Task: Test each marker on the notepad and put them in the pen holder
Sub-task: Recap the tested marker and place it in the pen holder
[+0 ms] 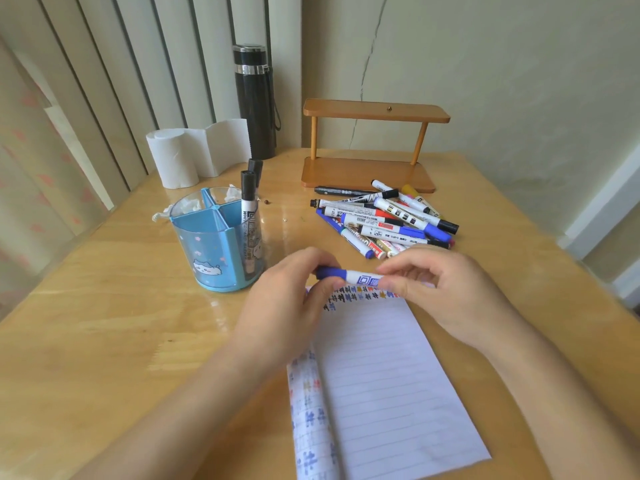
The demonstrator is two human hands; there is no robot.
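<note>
A blue-capped whiteboard marker (356,276) lies level between both hands, above the top edge of the lined notepad (384,386). My left hand (294,299) pinches its blue cap end. My right hand (446,289) pinches the white barrel. The blue pen holder (216,251) stands to the left with two black-capped markers (248,216) upright in one compartment. A pile of several markers (384,220) lies on the table behind my right hand.
A wooden two-level rack (370,143) stands at the back against the wall. A black flask (255,102) and a roll of tissue (180,157) sit at the back left. The wooden table (104,323) ends at the right near a white frame.
</note>
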